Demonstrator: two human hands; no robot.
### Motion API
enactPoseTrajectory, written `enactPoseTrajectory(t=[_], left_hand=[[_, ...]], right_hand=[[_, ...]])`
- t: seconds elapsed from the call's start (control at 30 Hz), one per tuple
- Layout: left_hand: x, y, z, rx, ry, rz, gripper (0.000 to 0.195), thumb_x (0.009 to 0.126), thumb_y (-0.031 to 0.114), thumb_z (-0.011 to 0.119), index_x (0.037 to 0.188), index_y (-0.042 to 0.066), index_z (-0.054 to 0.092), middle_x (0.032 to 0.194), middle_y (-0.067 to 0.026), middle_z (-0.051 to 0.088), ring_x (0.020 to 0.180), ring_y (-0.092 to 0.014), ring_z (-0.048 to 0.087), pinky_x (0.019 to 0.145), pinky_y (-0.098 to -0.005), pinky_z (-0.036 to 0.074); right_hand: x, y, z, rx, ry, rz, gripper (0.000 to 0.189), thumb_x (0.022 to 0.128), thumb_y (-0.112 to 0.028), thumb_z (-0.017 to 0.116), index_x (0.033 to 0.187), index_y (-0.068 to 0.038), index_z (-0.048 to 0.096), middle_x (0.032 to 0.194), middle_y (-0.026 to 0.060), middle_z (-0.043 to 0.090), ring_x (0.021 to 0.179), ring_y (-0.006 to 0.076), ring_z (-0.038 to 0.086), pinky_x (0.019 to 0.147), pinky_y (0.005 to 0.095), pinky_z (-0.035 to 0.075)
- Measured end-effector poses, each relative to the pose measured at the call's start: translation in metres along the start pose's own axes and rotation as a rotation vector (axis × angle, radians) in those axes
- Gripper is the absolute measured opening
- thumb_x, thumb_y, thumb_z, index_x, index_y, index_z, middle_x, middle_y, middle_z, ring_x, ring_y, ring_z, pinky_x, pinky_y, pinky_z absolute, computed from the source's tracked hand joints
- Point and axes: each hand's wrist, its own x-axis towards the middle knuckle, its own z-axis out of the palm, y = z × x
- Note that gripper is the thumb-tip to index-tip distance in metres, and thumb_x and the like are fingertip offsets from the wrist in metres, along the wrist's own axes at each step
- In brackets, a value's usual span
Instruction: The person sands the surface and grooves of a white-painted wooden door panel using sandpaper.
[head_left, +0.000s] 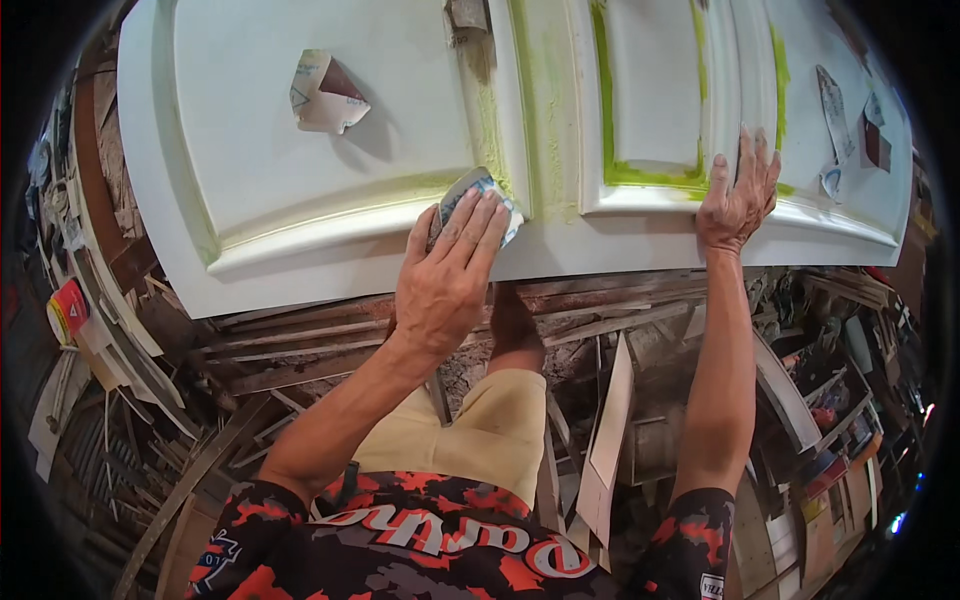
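Observation:
A white panelled door (315, 172) lies flat in front of me, with raised moulding and yellow-green filler (652, 177) along its grooves. My left hand (457, 259) presses a folded piece of sandpaper (480, 196) onto the corner of the left panel's moulding. The fingers lie over the sandpaper, hiding part of it. On the door's right half, my right hand (739, 195) rests with fingers spread on the moulding, holding nothing. Another creased piece of sandpaper (330, 94) sits on the left panel. Torn sandpaper strips (834, 112) lie on the far right panel.
Below the door's near edge are stacked wooden strips (300, 349) and offcuts. A long pale board (611, 442) leans near my legs. A round red-and-yellow tin (67, 311) stands at the left. Wooden boxes (832, 397) and scraps crowd the right side.

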Motion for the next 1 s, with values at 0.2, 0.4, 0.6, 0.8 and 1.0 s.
enactPoseTrajectory(t=[0.2, 0.4, 0.6, 0.8, 1.0], left_hand=[[0.014, 0.026, -0.005, 0.085, -0.066, -0.112, 0.058, 0.102, 0.007, 0.062, 0.159, -0.002, 0.06, 0.165, -0.0187, 0.064, 0.158, -0.032, 0.056, 0.135, -0.0567, 0.035], [0.032, 0.068, 0.005, 0.306, -0.185, -0.315, 0.059, 0.104, 0.012, 0.06, 0.159, -0.007, 0.058, 0.167, -0.0237, 0.06, 0.16, -0.037, 0.053, 0.133, -0.0677, 0.035], [0.037, 0.105, 0.028, 0.442, -0.203, -0.621, 0.063, 0.106, 0.015, 0.06, 0.165, -0.005, 0.053, 0.172, -0.0219, 0.055, 0.162, -0.036, 0.05, 0.131, -0.0729, 0.034], [0.063, 0.112, 0.023, 0.5, -0.198, -0.748, 0.06, 0.108, 0.017, 0.059, 0.165, -0.002, 0.054, 0.171, -0.0192, 0.058, 0.162, -0.032, 0.052, 0.115, -0.0617, 0.048], [0.054, 0.133, 0.026, 0.622, -0.143, -0.716, 0.057, 0.107, 0.012, 0.059, 0.162, -0.003, 0.057, 0.169, -0.0179, 0.061, 0.16, -0.028, 0.054, 0.108, -0.054, 0.048]], right_hand=[[-0.002, -0.003, -0.007, -0.021, -0.041, 0.04, 0.066, 0.101, -0.037, 0.069, 0.164, -0.016, 0.063, 0.178, 0.0135, 0.049, 0.167, 0.049, 0.033, 0.133, 0.0667, 0.024], [0.003, -0.015, -0.016, -0.02, -0.101, 0.046, 0.071, 0.098, -0.035, 0.074, 0.164, -0.013, 0.062, 0.18, 0.0149, 0.046, 0.167, 0.0519, 0.029, 0.131, 0.0685, 0.024], [0.008, -0.017, -0.024, 0.026, -0.188, 0.045, 0.08, 0.095, -0.035, 0.076, 0.167, -0.007, 0.056, 0.182, 0.0179, 0.04, 0.167, 0.0558, 0.022, 0.13, 0.0713, 0.02], [0.01, -0.018, -0.024, 0.083, -0.198, 0.038, 0.084, 0.091, -0.033, 0.078, 0.167, -0.007, 0.055, 0.182, 0.0161, 0.04, 0.168, 0.0562, 0.02, 0.129, 0.0713, 0.019], [0.008, -0.012, -0.022, 0.061, -0.183, 0.033, 0.085, 0.087, -0.032, 0.079, 0.165, -0.007, 0.055, 0.182, 0.0137, 0.042, 0.167, 0.0562, 0.022, 0.128, 0.0702, 0.021]])
